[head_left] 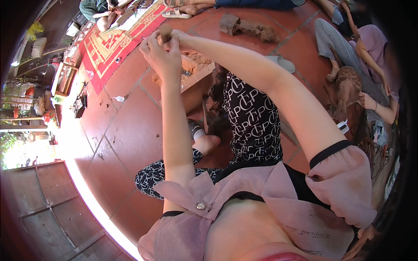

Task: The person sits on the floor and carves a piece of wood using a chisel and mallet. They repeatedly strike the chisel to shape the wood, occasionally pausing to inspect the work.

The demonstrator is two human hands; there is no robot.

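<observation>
Both arms reach forward, and the hands meet at the top of the view. My left hand [157, 55] is closed, its fingers bent around the lower part of a small brown piece with a rounded top [165, 30]. My right hand [177, 39] is closed against the same piece from the right side. The fingers hide most of it, so its kind cannot be made out. Just below and beyond the hands lies an orange-brown carved wood piece [196, 61], partly covered by my forearms. A wooden block [198, 89] sits beneath it, near my bent leg.
A rough log [248, 28] lies on the red tiled floor ahead. A red patterned mat [106, 48] spreads at far left, near a seated person. A small white bottle [119, 98] lies left. At right, another person touches a dark carved wood piece [348, 89]. A grey slipper [285, 64] lies nearby.
</observation>
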